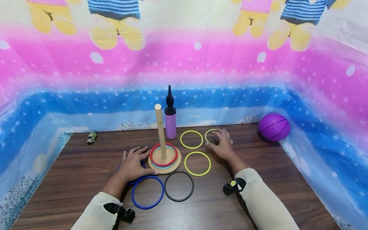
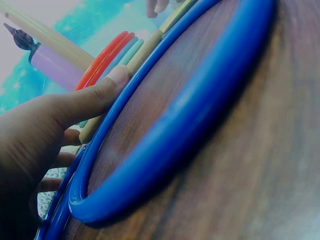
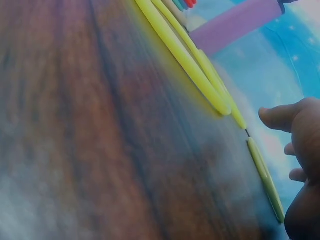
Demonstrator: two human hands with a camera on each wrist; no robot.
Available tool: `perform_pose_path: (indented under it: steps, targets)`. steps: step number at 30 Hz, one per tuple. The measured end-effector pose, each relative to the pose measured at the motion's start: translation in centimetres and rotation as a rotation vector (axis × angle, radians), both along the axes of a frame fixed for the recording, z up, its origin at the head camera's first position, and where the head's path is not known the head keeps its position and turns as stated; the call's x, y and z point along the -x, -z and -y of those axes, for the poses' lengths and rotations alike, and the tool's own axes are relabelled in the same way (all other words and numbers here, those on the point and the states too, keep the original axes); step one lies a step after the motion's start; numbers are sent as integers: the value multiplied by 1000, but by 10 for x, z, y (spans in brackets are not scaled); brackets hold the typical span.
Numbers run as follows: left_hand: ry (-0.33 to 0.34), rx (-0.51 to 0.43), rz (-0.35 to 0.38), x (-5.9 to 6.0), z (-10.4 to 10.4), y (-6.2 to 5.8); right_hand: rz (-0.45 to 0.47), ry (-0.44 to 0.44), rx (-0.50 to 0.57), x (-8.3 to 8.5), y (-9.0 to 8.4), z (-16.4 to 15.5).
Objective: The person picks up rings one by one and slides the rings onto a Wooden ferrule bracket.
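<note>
Beside the round wooden base with its upright peg, my left hand has its fingers spread. Its thumb lies against the base's edge in the left wrist view. Red rings, with light blue and green ones, lie stacked around the peg. A blue ring lies in front of this hand; another is partly hidden under it. My right hand hovers with loose fingers over the far-right yellow ring, partly covering it in the head view. The right wrist view shows a gap between thumb and ring.
Two more yellow rings lie right of the base, a black ring in front. Behind the peg stands a purple hand pump. A purple ball sits back right, a toy car back left. Printed cloth borders the table.
</note>
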State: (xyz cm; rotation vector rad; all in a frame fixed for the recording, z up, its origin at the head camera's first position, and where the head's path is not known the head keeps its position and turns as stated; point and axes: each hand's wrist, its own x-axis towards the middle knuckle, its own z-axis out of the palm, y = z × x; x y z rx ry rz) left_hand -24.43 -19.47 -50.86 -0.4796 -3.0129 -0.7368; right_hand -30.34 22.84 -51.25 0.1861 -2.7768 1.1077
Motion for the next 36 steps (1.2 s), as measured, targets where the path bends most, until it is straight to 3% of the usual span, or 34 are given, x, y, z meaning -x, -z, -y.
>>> perform_pose_path:
  steps: [13, 36]
  targets:
    - [-3, 9, -5, 1, 0, 0, -4, 68, 26, 1, 4, -5]
    - [-2, 6, -11, 0, -1, 1, 117, 149, -42, 3, 6, -6]
